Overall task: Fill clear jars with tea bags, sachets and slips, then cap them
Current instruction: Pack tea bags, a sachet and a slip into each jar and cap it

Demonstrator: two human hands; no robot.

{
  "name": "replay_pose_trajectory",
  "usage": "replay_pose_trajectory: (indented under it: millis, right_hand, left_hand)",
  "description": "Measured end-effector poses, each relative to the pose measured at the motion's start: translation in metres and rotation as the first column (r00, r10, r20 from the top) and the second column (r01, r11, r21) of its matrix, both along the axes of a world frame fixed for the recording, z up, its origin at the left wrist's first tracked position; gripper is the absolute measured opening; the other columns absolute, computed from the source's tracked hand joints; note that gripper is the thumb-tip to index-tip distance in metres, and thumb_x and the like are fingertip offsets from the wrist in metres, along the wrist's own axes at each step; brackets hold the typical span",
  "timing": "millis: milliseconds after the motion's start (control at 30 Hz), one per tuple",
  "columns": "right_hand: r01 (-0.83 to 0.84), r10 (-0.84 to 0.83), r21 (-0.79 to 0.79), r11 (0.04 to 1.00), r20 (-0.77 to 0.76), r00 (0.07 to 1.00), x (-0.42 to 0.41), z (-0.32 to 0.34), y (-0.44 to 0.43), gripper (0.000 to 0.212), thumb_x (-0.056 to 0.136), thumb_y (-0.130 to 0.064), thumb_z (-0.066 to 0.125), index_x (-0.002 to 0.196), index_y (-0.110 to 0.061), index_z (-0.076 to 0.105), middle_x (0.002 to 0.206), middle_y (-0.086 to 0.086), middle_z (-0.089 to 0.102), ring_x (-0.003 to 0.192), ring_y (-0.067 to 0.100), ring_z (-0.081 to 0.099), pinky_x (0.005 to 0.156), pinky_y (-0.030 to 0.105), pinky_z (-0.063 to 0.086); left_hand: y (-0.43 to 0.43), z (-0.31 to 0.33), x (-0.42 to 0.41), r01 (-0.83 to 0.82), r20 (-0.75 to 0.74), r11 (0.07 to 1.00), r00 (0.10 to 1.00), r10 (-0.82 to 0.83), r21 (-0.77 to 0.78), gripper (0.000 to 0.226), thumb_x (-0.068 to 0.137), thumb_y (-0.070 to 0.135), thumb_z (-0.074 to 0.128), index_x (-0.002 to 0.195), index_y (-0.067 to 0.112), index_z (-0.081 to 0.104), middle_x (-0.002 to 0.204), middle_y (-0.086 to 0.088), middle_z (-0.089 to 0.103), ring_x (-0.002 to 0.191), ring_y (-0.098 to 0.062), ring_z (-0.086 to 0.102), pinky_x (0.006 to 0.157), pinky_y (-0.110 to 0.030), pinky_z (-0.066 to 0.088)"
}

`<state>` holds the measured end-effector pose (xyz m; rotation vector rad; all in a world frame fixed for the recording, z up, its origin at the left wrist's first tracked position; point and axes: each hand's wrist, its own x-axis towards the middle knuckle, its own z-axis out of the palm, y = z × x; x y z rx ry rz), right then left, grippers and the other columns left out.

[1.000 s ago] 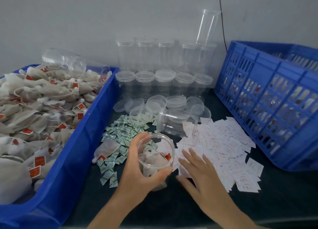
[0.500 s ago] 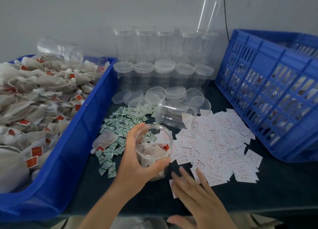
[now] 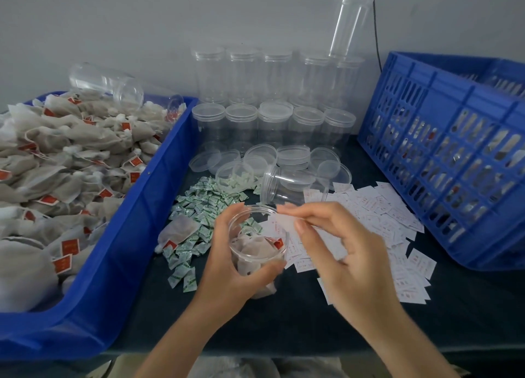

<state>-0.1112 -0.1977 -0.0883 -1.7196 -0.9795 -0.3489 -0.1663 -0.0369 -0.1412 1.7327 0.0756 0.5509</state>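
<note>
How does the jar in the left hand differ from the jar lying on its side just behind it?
The held jar stands roughly upright, mouth up; the lying jar rests on its side, mouth facing left. The held jar contains tea bags; the lying jar looks empty. Both are clear, uncapped.

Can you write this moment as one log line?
left hand: grips jar of tea bags | right hand: pinches slip over jar mouth | jar: uncapped

Left grip [image 3: 227, 272] curled round jar [image 3: 253, 254]; right grip [image 3: 341, 252] pinching slip [image 3: 285, 222].
</note>
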Motion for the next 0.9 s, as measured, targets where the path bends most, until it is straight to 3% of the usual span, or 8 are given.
replay_pose_trajectory:
  millis: [167, 267, 333, 433, 500, 633, 767, 900]
  right_hand:
    - [-0.092, 0.134, -0.532, 0.842, 0.04, 0.99, -0.003, -0.01, 0.028, 0.043, 0.104, -0.045, 0.037, 0.126, -0.023, 0.067, 0.141, -0.014, 0.057, 0.142, -0.006, 0.032, 0.124, 0.026, 0.006]
    - [-0.197, 0.186, -0.574, 0.795, -0.079, 0.979, 0.001, -0.01, 0.026, 0.069, 0.096, -0.069, 0.022, 0.131, -0.028, 0.064, 0.147, -0.017, 0.051, 0.142, -0.013, 0.022, 0.122, 0.021, -0.007]
    - [-0.255, 0.19, -0.485, 0.836, -0.18, 0.965, 0.004, -0.007, 0.022, 0.061, 0.097, -0.068, 0.029, 0.128, -0.03, 0.066, 0.145, -0.019, 0.053, 0.138, -0.016, 0.028, 0.12, 0.015, -0.001]
    - [-0.18, 0.111, -0.318, 0.931, -0.222, 0.969, 0.007, -0.004, 0.015, 0.038, 0.098, -0.056, 0.046, 0.125, -0.036, 0.065, 0.137, -0.028, 0.055, 0.133, -0.01, 0.042, 0.116, 0.019, 0.029]
    - [-0.063, -0.009, -0.395, 0.916, -0.176, 0.984, 0.012, 0.0, 0.012, 0.052, 0.09, -0.069, 0.047, 0.133, -0.041, 0.055, 0.135, -0.031, 0.053, 0.13, -0.009, 0.045, 0.109, 0.024, 0.04]
    - [0.048, -0.097, -0.666, 0.745, -0.037, 0.995, 0.023, 0.019, 0.011, 0.098, 0.071, -0.092, 0.038, 0.153, -0.039, 0.028, 0.144, -0.028, 0.044, 0.125, -0.011, 0.044, 0.102, 0.018, 0.04]
    - [0.173, -0.142, -0.661, 0.73, 0.101, 0.985, 0.042, 0.057, 0.002, 0.1, 0.068, -0.09, 0.032, 0.152, -0.036, 0.031, 0.14, -0.026, 0.046, 0.116, -0.007, 0.049, 0.091, 0.016, 0.042]
    - [0.264, -0.195, -0.676, 0.688, 0.178, 0.965, 0.066, 0.102, -0.019, 0.1, 0.063, -0.087, 0.033, 0.149, -0.036, 0.034, 0.137, -0.023, 0.047, 0.118, 0.003, 0.053, 0.1, 0.035, 0.047]
  left_hand:
    - [0.002, -0.002, 0.001, 0.033, -0.001, 0.999, 0.999, -0.033, -0.038, 0.084, 0.061, 0.025, 0.076, 0.131, 0.047, 0.036, 0.121, 0.017, 0.057, 0.111, -0.006, 0.059, 0.086, -0.014, 0.049]
    - [0.004, -0.006, 0.002, 0.045, -0.005, 0.995, 0.999, -0.046, -0.088, 0.085, 0.061, 0.022, 0.081, 0.129, 0.049, 0.039, 0.123, 0.013, 0.057, 0.111, -0.008, 0.061, 0.082, -0.016, 0.052]
    - [0.003, -0.005, 0.001, 0.032, 0.002, 0.999, 0.999, -0.032, -0.043, 0.085, 0.062, 0.024, 0.081, 0.131, 0.049, 0.037, 0.126, 0.02, 0.054, 0.117, -0.005, 0.056, 0.088, -0.011, 0.047]
    - [0.001, -0.001, -0.001, 0.007, 0.003, 1.0, 1.0, -0.007, -0.013, 0.083, 0.064, 0.035, 0.08, 0.132, 0.049, 0.035, 0.128, 0.024, 0.052, 0.124, -0.001, 0.049, 0.095, -0.006, 0.037]
    - [-0.001, 0.002, 0.001, -0.015, 0.024, 1.0, 1.0, 0.015, 0.001, 0.083, 0.063, 0.031, 0.082, 0.132, 0.042, 0.038, 0.125, 0.026, 0.053, 0.122, 0.004, 0.049, 0.093, -0.003, 0.036]
    - [-0.008, 0.019, 0.015, -0.051, 0.081, 0.999, 0.995, 0.052, -0.017, 0.087, 0.06, 0.004, 0.09, 0.13, 0.023, 0.043, 0.117, 0.023, 0.06, 0.11, 0.005, 0.057, 0.084, -0.003, 0.043]
    - [-0.027, 0.052, 0.041, -0.056, 0.196, 0.998, 0.979, 0.048, 0.032, 0.074, 0.063, 0.023, 0.084, 0.126, 0.017, 0.047, 0.116, 0.017, 0.058, 0.112, 0.004, 0.055, 0.085, -0.004, 0.043]
    - [-0.059, 0.088, 0.073, -0.072, 0.282, 0.994, 0.958, 0.046, 0.081, 0.082, 0.065, 0.03, 0.078, 0.135, 0.02, 0.037, 0.128, 0.009, 0.051, 0.123, -0.008, 0.05, 0.098, -0.021, 0.043]
